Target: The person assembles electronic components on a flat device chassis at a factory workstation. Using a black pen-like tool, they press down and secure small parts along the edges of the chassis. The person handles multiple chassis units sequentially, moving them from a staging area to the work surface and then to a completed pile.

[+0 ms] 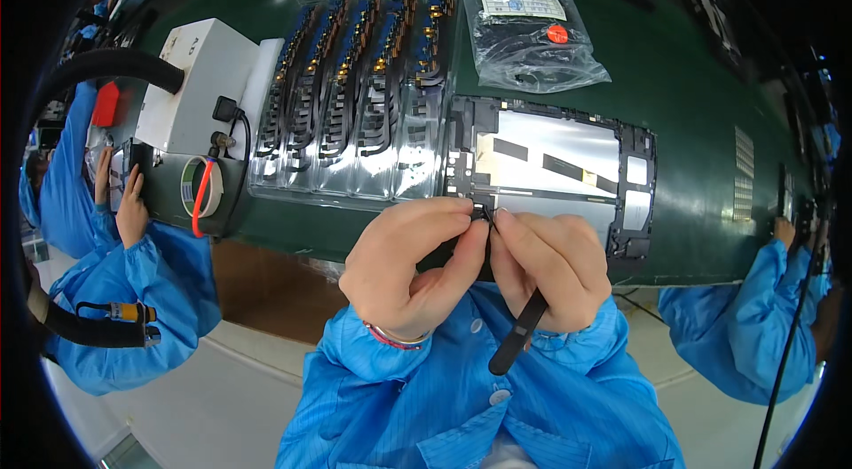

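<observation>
Device frame [555,149] flat on counter [697,176], my left hand [408,260] pinching a small dark part [480,212] by its near-left corner, right hand [557,265] gripping a slim black tool [517,336].

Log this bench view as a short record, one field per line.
Left hand: fingers at the device's near-left corner; anything pinched is too small to tell
Right hand: gripping a slim black tool, its wide end toward the person
Device: opened, flat, silver panel in black frame
Left of device: clear tray, rows of small parts
Beyond device: clear bag, orange sticker
</observation>
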`<state>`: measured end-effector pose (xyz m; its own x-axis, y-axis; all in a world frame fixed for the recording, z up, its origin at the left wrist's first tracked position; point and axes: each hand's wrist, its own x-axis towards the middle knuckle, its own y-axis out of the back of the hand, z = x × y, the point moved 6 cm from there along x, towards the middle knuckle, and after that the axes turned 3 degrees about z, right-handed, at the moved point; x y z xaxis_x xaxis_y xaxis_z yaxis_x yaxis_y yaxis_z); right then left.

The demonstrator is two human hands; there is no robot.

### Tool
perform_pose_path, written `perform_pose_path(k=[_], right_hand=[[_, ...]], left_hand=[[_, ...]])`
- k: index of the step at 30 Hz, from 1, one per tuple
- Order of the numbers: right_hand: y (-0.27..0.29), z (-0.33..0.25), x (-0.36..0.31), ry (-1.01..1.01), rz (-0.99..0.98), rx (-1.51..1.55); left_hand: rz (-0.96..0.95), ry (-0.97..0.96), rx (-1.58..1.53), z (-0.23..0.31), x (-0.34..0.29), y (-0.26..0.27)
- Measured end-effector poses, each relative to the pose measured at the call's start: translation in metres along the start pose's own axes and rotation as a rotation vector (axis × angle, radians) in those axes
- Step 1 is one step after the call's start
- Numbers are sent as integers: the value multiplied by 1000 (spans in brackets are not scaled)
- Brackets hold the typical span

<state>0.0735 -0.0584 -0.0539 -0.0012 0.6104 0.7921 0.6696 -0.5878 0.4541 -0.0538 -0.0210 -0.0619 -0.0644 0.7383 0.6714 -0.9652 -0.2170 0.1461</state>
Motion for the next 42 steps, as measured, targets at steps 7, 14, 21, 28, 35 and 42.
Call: perform_pose_path(k=[7,14,21,28,35,42], right_hand=[[-7,-4,0,31,-55,-2],[-13,-7,-1,57,-36,4],[-11,-10,2,-5,-119,96],[19,0,1,-106,-3,121],[32,2,1,-121,21,91],[92,23,1,-92,156,-131]], left_hand=[[-2,-19,27,-3,-2,2],[14,14,30,-8,-4,6],[-12,14,141,-17,-3,25],[-189,-160,712,-67,11,36],[-552,-353,982,-72,12,17],[-683,-220,899,-64,31,32]])
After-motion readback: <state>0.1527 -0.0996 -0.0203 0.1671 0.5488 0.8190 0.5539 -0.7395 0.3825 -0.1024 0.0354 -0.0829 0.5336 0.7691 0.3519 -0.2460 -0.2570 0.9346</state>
